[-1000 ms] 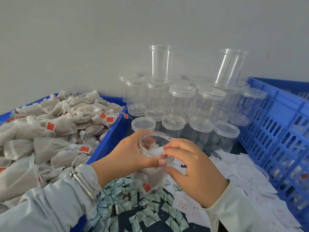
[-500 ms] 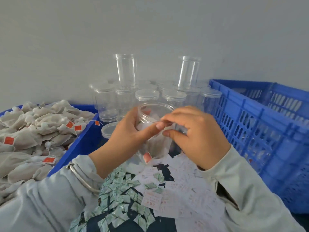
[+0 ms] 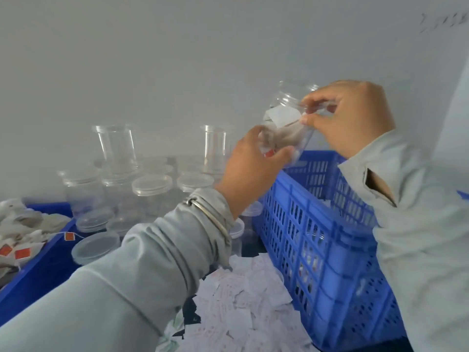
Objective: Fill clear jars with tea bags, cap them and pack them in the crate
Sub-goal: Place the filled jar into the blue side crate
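Both hands have lifted the jar [image 3: 284, 123] up and to the right since a second ago, when it sat low over the paper slips; it now hangs above the near rim of the blue crate [image 3: 317, 224]. The left hand [image 3: 253, 163] grips the jar's lower body, while the right hand [image 3: 347, 115] pinches at its neck, thumb and fingers curled on it. Tea bags and a white slip show inside, and its mouth looks uncapped, so capping likely comes before packing. The empty capped jars [image 3: 152, 185] stand below and left of the left hand, and the tea bag pile [image 3: 17, 240] lies far left.
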{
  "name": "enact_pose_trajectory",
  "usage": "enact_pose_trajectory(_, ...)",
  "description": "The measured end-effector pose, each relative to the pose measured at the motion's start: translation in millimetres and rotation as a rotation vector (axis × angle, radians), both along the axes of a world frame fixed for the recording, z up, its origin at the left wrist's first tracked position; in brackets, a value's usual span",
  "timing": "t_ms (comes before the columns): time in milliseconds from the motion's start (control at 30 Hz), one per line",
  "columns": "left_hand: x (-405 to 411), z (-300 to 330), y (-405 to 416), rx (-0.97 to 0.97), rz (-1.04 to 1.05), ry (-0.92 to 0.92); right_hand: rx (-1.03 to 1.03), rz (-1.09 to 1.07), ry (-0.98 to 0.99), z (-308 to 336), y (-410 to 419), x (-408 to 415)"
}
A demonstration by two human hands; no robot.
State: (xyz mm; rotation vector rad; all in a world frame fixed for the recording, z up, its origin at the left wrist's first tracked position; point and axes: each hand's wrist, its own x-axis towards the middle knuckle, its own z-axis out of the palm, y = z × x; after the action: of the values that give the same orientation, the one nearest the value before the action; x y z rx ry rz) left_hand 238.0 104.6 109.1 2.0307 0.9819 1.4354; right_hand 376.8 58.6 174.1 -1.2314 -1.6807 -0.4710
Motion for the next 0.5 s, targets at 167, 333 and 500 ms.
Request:
enact_pose_trajectory(167,46.0,-49.3,0.3,-0.119,-0.136,0.294,-0.211,-0.190,-0.008,-3.3,53.0,52.4)
enact_pose_trajectory(333,72.6,-72.9,-6.5,-0.041,-0.253,0.321,-0.545,-0.348,-0.096,-45.0,107.6,77.9)
enact_pose_trajectory(500,90.0,-97.8,-7.3,0.073,-0.187,0.001,-0.832,-0.417,-0.315,-72.4,140.4,76.5)
